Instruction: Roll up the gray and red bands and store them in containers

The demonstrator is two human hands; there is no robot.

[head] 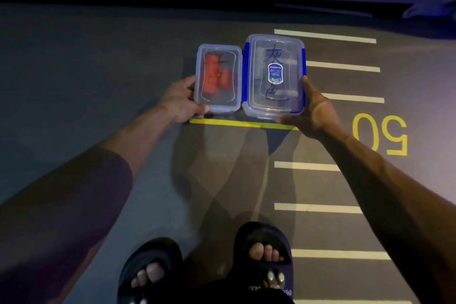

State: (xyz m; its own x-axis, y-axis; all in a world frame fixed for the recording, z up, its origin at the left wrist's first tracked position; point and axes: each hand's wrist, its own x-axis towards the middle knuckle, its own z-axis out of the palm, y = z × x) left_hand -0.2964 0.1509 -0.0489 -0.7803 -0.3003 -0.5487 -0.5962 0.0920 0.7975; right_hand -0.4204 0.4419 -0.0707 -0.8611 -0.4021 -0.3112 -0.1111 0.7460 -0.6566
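Two clear plastic lidded containers are set side by side on the floor, edges touching. The smaller container (218,78), on the left, is closed, and red rolled bands (217,76) are seen through its lid. The larger container (275,76), on the right, is closed with blue clips; handwritten characters and a blue label are carried on its lid. Its contents cannot be made out.

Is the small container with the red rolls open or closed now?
Closed: a clear lid covers the small container, and the red rolls show through it. Latches cannot be judged.
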